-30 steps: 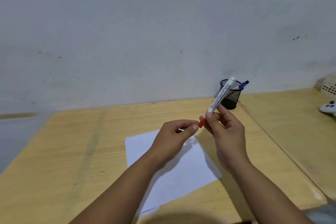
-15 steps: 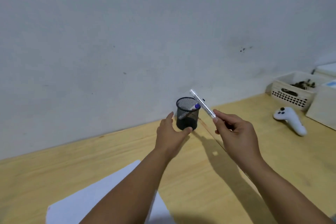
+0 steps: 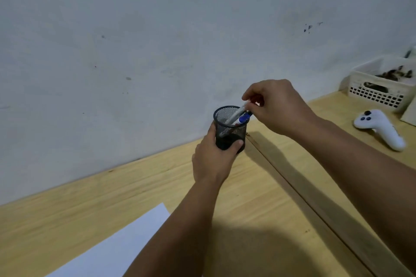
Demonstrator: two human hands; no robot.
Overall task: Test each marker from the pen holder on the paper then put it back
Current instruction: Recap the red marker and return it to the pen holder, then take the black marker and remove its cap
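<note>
A black mesh pen holder (image 3: 227, 127) stands on the wooden table near the wall. My left hand (image 3: 212, 159) wraps around its lower half. My right hand (image 3: 275, 105) hovers over the rim and pinches the red-capped end of a white marker (image 3: 236, 114), whose body slants down inside the holder. A blue-capped marker (image 3: 244, 118) leans against the rim beside it. The white paper (image 3: 117, 252) lies at the lower left, partly out of frame.
A white game controller (image 3: 380, 129) lies on the table at the right. Behind it stands a white slotted basket (image 3: 380, 94) holding dark items. A seam (image 3: 304, 198) between two tabletops runs diagonally from the holder to the lower right. The wall is close behind.
My left hand has closed around the pen holder. My right hand has swung the red-capped marker over and lowered it tail first into the holder. The view has moved closer.
</note>
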